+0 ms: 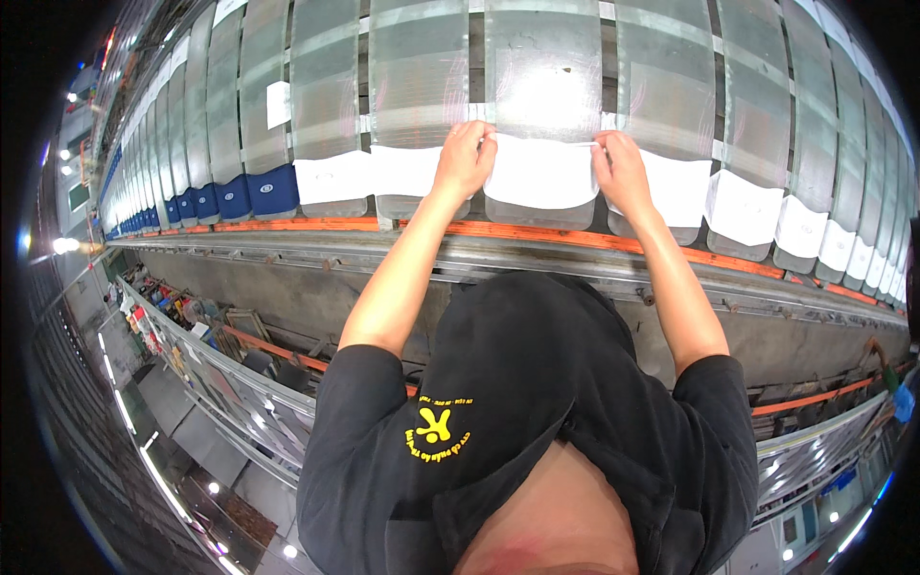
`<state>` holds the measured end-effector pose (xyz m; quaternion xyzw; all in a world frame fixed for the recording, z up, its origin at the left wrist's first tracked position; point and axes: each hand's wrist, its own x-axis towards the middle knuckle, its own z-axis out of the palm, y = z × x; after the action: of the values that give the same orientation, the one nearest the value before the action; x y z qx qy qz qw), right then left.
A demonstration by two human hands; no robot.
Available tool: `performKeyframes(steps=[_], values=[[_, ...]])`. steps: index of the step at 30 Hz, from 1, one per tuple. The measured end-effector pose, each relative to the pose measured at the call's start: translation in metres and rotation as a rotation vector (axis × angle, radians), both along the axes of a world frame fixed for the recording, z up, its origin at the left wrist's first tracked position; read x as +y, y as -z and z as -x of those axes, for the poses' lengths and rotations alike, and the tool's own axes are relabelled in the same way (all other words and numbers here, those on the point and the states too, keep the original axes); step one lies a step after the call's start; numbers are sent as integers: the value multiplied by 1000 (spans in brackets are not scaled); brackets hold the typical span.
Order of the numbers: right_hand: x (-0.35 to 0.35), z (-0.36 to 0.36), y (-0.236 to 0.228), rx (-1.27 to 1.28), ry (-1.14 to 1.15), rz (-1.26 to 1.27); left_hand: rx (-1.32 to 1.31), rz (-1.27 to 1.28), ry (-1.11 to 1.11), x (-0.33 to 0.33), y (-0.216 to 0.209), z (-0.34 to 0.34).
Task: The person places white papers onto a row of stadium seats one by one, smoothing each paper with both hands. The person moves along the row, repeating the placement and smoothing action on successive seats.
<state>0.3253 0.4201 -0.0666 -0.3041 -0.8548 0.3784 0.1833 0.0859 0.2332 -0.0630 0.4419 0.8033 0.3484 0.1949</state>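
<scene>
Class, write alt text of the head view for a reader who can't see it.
A person's left hand and right hand hold the upper corners of a white cloth on a grey board. Blue cloths lie on other boards farther left.

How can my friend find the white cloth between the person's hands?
Find the long row of grey boards across the top. Go to the middle board, ahead of the black shirt; the white cloth lies near its rounded lower end. Unlike its neighbours, it has the left hand at one upper corner and the right hand at the other.
</scene>
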Motion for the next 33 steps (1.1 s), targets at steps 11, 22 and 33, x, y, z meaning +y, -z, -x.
performKeyframes(steps=[11,22,33], values=[[-83,35,33,155,506,840,-960,-2,-420,10,24,-75],[-121,35,-22,271,326,771,-1100,-61,-300,-4,-19,-108],[-147,27,-44,296,266,652,-940,-93,-233,-32,-28,-110]])
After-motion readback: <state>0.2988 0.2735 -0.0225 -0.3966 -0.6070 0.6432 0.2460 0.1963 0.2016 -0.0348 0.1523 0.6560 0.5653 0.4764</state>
